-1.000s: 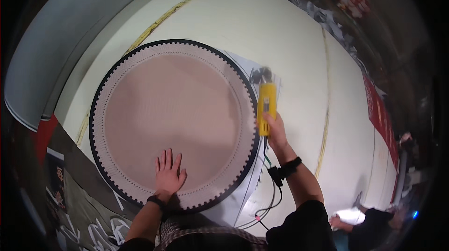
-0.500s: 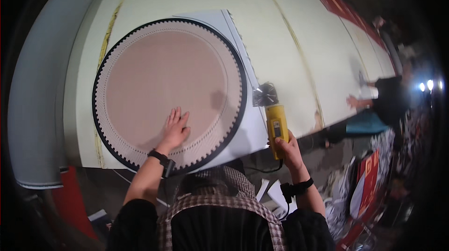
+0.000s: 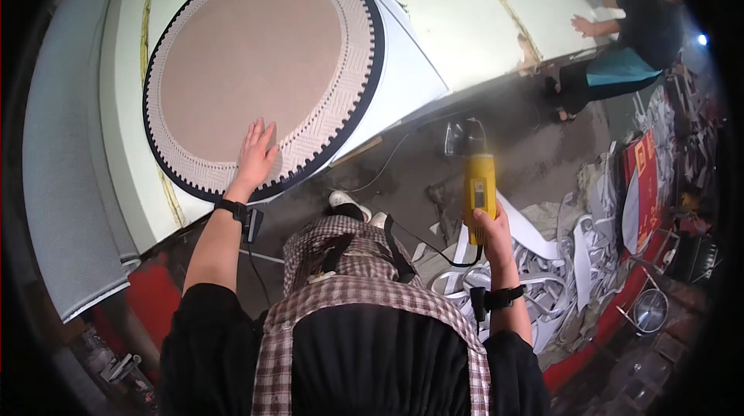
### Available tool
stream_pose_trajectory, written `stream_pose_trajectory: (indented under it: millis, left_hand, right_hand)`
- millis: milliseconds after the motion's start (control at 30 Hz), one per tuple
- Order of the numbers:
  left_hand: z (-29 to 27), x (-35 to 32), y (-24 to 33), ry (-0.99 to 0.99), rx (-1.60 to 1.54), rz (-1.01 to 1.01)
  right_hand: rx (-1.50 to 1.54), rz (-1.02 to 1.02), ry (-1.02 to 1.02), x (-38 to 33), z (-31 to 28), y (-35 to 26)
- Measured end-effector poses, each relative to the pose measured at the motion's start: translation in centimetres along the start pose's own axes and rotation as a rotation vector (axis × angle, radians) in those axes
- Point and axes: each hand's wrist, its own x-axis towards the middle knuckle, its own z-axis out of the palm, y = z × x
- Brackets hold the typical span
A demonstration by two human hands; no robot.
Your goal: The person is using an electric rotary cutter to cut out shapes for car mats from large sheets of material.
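A large round mat (image 3: 248,67), pinkish beige with a patterned pale border and a dark toothed rim, lies on a white sheet (image 3: 411,59) on the table. My left hand (image 3: 257,154) rests open on its near part, fingers stretched toward the middle. Off to the right, past the table edge, my right hand (image 3: 496,231) is wrapped round a yellow corded power cutter (image 3: 480,187). The cutter points away from me over the floor, and its clear guard and metal head look blurred. Its black cord loops below my grip.
A pale table (image 3: 457,17) with yellowish seams carries the mat. A grey roll of material (image 3: 66,144) borders it on the left. White offcut strips (image 3: 535,249) heap on the floor at right. Farther right, a co-worker in black (image 3: 647,28) reaches over the table.
The cutter has moved from beside the sheet at the table edge to over the floor. My left hand stays on the mat. The view has shifted, showing more floor.
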Motion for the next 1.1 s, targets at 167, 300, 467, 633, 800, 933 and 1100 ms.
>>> stream_pose_trajectory:
  millis: [167, 300, 467, 633, 800, 933, 1100]
  left_hand:
    - [0.0, -0.8, 0.7, -0.007, 0.052, 0.018]
    - [-0.8, -0.8, 1.4, -0.039, 0.065, 0.018]
    - [-2.7, -0.2, -1.0, -0.044, 0.136, -0.031]
    - [-2.6, 1.0, -4.7, 0.049, 0.281, -0.018]
    - [-2.1, 1.4, -6.3, 0.176, 0.193, 0.025]
    - [-2.4, 1.8, -7.0, 0.147, 0.147, 0.029]
    - [-2.2, 2.2, -8.2, 0.108, 0.104, 0.033]
  right_hand:
    - [0.052, 0.153, -0.033, -1.6, -1.2, 5.6]
    - [0.078, 0.239, -0.073, -1.6, 0.1, 9.8]
    - [-0.02, 0.323, -0.181, 1.4, 4.3, 14.2]
    - [0.073, 0.412, -0.228, 7.7, 11.4, 18.8]
    - [0.192, 0.357, -0.226, 16.1, 19.6, 24.7]
    - [0.163, 0.245, -0.168, 24.0, 25.6, 29.8]
    - [0.278, 0.333, -0.089, 29.4, 27.6, 32.1]
